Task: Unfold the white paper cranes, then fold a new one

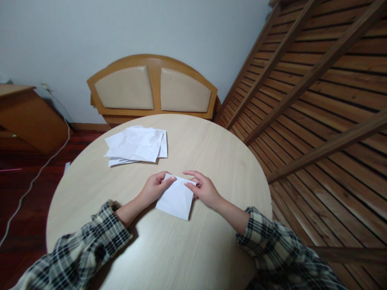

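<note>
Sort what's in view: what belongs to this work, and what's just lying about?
In the work:
creased white paper, held by left hand and right hand
round table
white paper pile, probably

Background:
padded headboard
white cable
slatted wooden panel

The paper sheet [175, 201] is between the left grip [155, 186] and the right grip [207, 191], over the tabletop [217, 161]. Farther back and to the left of the sheet, the paper stack [136, 145] lies on this tabletop, apart from both grips. Behind the tabletop stands the headboard [155, 86], and behind it the wall [121, 28]. To the right is the slatted panel [317, 100]. To the left is the cabinet [33, 117], and before it the cable [40, 173] lies along the floor [27, 193].
</note>
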A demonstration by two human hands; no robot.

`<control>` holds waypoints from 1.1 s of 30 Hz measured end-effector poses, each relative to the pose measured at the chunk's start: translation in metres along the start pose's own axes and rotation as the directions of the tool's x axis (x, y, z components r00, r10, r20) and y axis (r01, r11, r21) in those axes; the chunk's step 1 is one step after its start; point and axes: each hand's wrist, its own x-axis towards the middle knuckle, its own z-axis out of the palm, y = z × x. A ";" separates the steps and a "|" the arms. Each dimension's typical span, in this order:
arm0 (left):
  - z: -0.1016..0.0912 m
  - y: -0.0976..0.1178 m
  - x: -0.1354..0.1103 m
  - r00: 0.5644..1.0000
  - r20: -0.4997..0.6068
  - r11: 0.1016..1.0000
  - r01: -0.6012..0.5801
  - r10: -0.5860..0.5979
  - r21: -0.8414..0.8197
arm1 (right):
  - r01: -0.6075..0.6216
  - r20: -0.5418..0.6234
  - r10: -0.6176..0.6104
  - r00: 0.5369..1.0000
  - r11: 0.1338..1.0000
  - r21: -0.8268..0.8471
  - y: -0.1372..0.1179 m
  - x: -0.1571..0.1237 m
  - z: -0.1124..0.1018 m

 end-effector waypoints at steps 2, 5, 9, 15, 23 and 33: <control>0.000 -0.001 0.001 1.000 -0.008 1.000 -0.004 0.004 -0.016 | -0.039 -0.003 0.039 0.999 0.998 0.040 0.000 0.000 0.000; -0.001 -0.003 0.002 0.999 0.042 0.995 0.034 -0.030 -0.096 | -0.052 -0.045 0.055 0.997 0.996 0.070 0.003 0.001 0.000; -0.001 -0.006 0.005 0.993 0.108 0.980 0.073 -0.054 -0.184 | -0.065 -0.115 0.077 0.990 0.993 0.104 0.007 0.005 -0.002; -0.002 -0.008 0.007 1.000 0.006 0.994 -0.026 0.027 -0.111 | -0.075 -0.099 0.090 0.991 0.987 0.141 0.011 0.007 -0.002; -0.003 -0.002 0.009 0.996 -0.087 0.994 -0.040 0.030 -0.107 | -0.063 -0.009 0.065 0.998 0.992 0.105 0.013 0.003 -0.001; -0.007 -0.002 0.009 0.993 -0.109 0.996 -0.061 0.054 -0.063 | -0.068 -0.146 0.087 0.985 0.989 0.131 0.013 0.009 -0.005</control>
